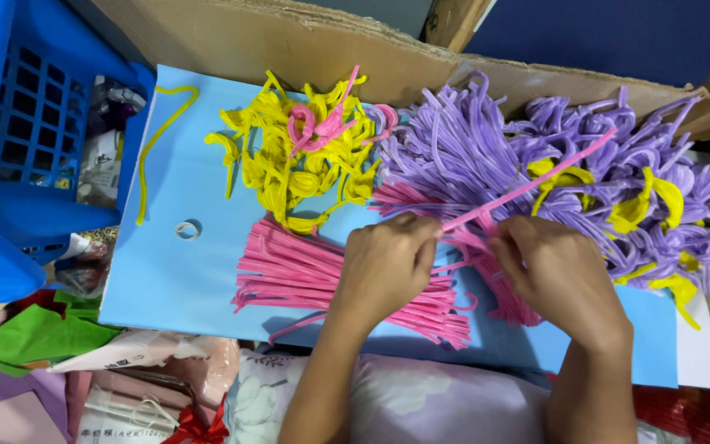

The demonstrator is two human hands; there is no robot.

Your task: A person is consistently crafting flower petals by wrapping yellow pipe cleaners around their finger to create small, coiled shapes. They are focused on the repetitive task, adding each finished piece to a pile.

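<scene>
Centrally, left hand (pixel 388 263) and right hand (pixel 556 275) pinch one pink pipe cleaner (pixel 527 187) above the blue sheet (pixel 182 271), whose left edge lies bare.

Pink pipe cleaner (pixel 527 187); long, slanting up-right over purple ones.

Both your forearms come up from the bottom edge and lean slightly toward each other, bare to the wrist. Your left hand (pixel 388 263) lies knuckles up, fingers curled under and thumb tucked toward the right. Your right hand (pixel 556 275) sits just beside it, also back up, its fingers bent inward and pinched together near the left hand's fingertips.
</scene>
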